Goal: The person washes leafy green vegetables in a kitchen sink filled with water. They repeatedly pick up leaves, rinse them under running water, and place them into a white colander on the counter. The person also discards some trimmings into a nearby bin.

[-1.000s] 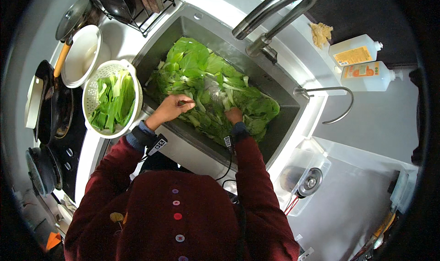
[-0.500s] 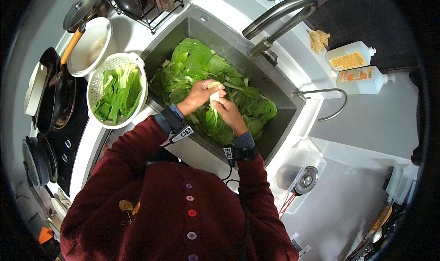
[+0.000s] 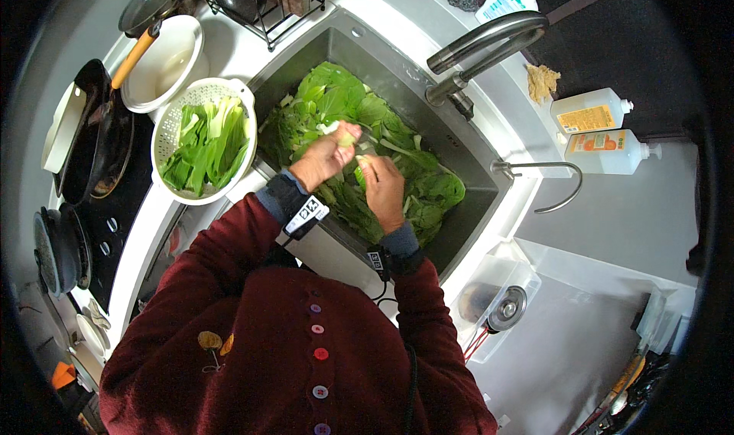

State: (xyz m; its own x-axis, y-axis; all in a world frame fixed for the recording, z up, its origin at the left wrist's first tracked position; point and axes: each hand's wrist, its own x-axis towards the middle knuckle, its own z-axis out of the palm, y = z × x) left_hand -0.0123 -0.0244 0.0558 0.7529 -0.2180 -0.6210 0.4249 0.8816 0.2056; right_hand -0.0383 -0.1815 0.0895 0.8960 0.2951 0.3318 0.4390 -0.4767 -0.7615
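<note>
Over the sink [image 3: 298, 64], my left hand [image 3: 325, 162] is closed round the pale base of a bok choy [image 3: 347, 139], partly blurred by motion. Just right of it, my right hand [image 3: 384, 189] pinches a bok choy leaf [image 3: 359, 176], mostly hidden by the fingers. A small gap shows between the two hands. Beneath them, many loose green leaves [image 3: 332, 91] fill much of the sink and appear to lie in water. To the left stands a white colander [image 3: 160, 141] holding several bok choy leaves [image 3: 202, 148].
A curved metal faucet [image 3: 489, 53] arches over the far right of the sink, with a thinner tap [image 3: 569, 167] beside it. Two clear bottles [image 3: 592, 112] stand at the right. A white bowl [image 3: 164, 68] and a dark pan [image 3: 103, 148] are at the left.
My hands have moved apart. The bok choy that both held together is now divided between them, its pale base in the left and a leaf in the right. The view has shifted slightly.
</note>
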